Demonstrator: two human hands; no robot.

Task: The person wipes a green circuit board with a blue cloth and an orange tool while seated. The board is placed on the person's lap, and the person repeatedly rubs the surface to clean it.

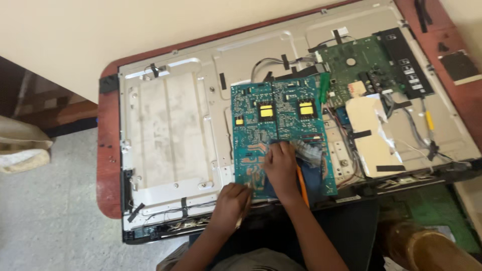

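Left hand (232, 200) fisted at edge of blue circuit board (278, 125); right hand (281, 168) curled on it, gripping orange screwdriver (302, 185); three yellow parts.

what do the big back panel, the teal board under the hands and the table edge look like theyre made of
Back panel: probably stamped sheet metal, dull grey, with pressed ribs and screw holes.
Teal board: looks like circuit-board laminate, glossy coating with copper-coloured traces.
Table edge: possibly painted wood, reddish-brown, worn and scuffed.

Dark green square circuit board (359, 62) at right | cream paper sheet taped with black strips (369, 138) just below it | red-brown wooden table (108, 155) beneath | pale cloth bag (22, 145) far left
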